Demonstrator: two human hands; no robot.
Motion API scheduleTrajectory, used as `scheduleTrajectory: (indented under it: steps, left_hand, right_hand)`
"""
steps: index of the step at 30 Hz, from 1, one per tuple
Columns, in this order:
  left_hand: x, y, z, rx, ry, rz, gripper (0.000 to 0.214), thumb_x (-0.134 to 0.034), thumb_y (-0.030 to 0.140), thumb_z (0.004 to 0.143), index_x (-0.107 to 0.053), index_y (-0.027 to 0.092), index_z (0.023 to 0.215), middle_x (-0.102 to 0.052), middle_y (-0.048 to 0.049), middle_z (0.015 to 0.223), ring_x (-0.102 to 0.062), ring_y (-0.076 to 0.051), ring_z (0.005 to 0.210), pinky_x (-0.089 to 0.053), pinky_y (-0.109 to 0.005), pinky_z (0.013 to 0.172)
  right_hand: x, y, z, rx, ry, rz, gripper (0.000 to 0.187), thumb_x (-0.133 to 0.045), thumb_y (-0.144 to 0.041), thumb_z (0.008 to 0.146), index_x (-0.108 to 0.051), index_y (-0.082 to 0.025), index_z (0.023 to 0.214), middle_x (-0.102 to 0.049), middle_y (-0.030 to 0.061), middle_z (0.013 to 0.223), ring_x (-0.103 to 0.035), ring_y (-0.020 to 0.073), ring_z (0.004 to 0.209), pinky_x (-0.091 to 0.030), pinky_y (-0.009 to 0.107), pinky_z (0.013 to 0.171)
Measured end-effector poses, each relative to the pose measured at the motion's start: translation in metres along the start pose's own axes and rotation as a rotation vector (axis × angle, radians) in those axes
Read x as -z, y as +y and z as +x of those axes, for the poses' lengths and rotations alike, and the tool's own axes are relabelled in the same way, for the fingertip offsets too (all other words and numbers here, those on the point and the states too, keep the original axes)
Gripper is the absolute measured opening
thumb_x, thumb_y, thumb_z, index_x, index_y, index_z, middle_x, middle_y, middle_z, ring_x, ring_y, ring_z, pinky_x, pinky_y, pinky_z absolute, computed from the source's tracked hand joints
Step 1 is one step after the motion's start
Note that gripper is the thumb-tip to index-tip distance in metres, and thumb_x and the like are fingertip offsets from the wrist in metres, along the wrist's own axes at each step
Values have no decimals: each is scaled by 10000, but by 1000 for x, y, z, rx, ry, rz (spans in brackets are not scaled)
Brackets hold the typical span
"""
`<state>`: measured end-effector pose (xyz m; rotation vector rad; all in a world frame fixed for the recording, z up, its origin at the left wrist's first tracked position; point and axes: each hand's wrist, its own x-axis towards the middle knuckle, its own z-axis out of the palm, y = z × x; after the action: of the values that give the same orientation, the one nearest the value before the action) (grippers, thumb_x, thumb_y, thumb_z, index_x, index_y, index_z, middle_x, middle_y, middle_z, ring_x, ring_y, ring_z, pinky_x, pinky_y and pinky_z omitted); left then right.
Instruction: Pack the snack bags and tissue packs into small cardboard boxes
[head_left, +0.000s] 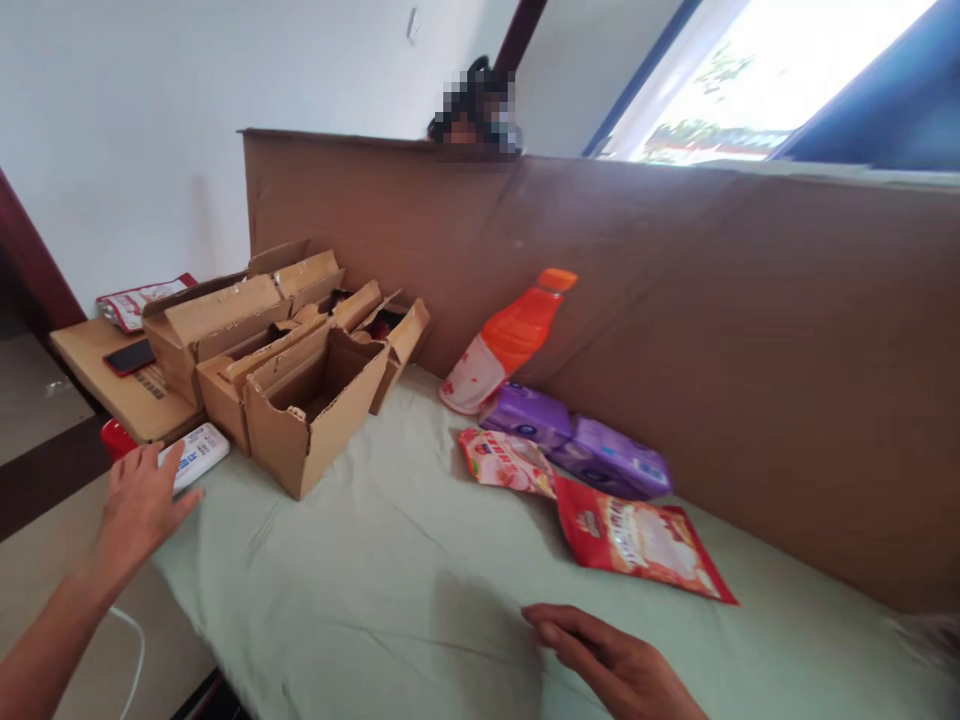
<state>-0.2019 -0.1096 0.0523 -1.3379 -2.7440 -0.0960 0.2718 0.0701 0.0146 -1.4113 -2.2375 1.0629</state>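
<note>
My left hand (139,500) lies flat with fingers stretched out at the table's left edge, its fingertips touching a small white packet (196,455). My right hand (611,660) rests open, palm down, on the pale green cloth (360,580) near the front, holding nothing. Just beyond it lies a red snack bag (641,540). Further back lie a pink snack bag (506,460), two purple packs (577,440) and an orange bottle (510,340) leaning on the cardboard wall. Several open cardboard boxes (300,370) stand beside my left hand.
A tall cardboard partition (675,300) runs along the table's far side; a person's head shows above it. On the left, a flat carton (112,380) carries a dark phone (129,356) and a red-and-white packet (139,300). A red object (116,438) sits below it. A white cable (135,650) hangs near my left arm.
</note>
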Motion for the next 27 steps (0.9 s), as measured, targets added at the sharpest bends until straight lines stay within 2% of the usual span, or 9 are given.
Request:
scheduleTrajectory:
  steps: [3, 5, 7, 10, 14, 17, 20, 24, 27]
  left_hand:
    - [4, 49, -33, -223, -106, -273, 314, -557, 400, 846, -724, 189, 1006, -718, -145, 1038, -646, -337, 1034, -492, -468, 956]
    - [-3, 94, -49, -451, -259, -540, 216, -594, 356, 820, -725, 252, 956, -732, -71, 977, -669, -270, 938, -522, -402, 905]
    - [-15, 144, -49, -578, -296, -750, 202, -649, 294, 762, -729, 254, 942, -725, -60, 934, -667, -267, 922, -526, -398, 905]
    - [-35, 211, -17, -550, -223, -932, 393, -675, 213, 704, -704, 227, 1096, -715, -97, 1094, -649, -304, 1079, -522, -418, 968]
    - [-57, 275, 52, -483, -96, -1035, 581, -630, 171, 746, -564, 161, 1324, -618, -162, 1322, -549, -329, 1283, -415, -476, 1133]
    - [-74, 303, 91, -454, -38, -1108, 671, -620, 134, 733, -486, 155, 1390, -561, -164, 1409, -484, -307, 1367, -349, -465, 1196]
    - [-98, 314, 111, -414, -15, -1185, 745, -626, 118, 710, -431, 137, 1428, -493, -187, 1486, -428, -310, 1424, -327, -469, 1217]
    - [-128, 315, 119, -330, -12, -1283, 833, -608, 101, 703, -343, 151, 1491, -472, -193, 1509, -426, -331, 1432, -363, -514, 1194]
    - [-138, 317, 121, -297, -5, -1338, 869, -600, 92, 701, -306, 185, 1513, -456, -172, 1534, -423, -323, 1438, -363, -513, 1197]
  right_hand:
    - [3, -15, 22, 71, 2, -35, 424, -555, -576, 807, -799, -231, 843, -797, 79, 899, -759, 262, 835, -612, 309, 757]
    - [8, -32, 46, 148, 11, -83, 411, -524, -529, 838, -788, -218, 882, -795, 87, 933, -752, 264, 867, -608, 324, 750]
    - [15, -56, 78, 240, 44, -171, 382, -492, -456, 868, -776, -208, 930, -790, 88, 978, -743, 259, 880, -601, 340, 749]
    - [25, -108, 137, 350, 151, -467, 359, -456, -274, 896, -742, -185, 1094, -781, 85, 1019, -729, 238, 826, -589, 359, 763]
    - [35, -183, 216, 492, 237, -722, 552, -402, -36, 863, -583, -118, 1378, -629, 151, 1368, -582, 273, 1244, -471, 402, 1027]
    - [38, -217, 261, 580, 165, -820, 606, -453, -1, 837, -560, -175, 1407, -493, 118, 1521, -418, 280, 1406, -398, 440, 1083]
    - [41, -226, 282, 623, 34, -926, 506, -529, -1, 803, -683, -208, 1239, -566, 93, 1458, -374, 269, 1441, -387, 424, 1067]
    - [54, -223, 280, 581, -48, -1016, 400, -520, -23, 824, -747, -199, 1102, -700, 103, 1261, -494, 259, 1354, -375, 381, 1050]
    - [63, -228, 279, 495, -96, -1043, 361, -515, -68, 840, -774, -230, 1033, -764, 62, 1083, -670, 231, 1092, -454, 305, 905]
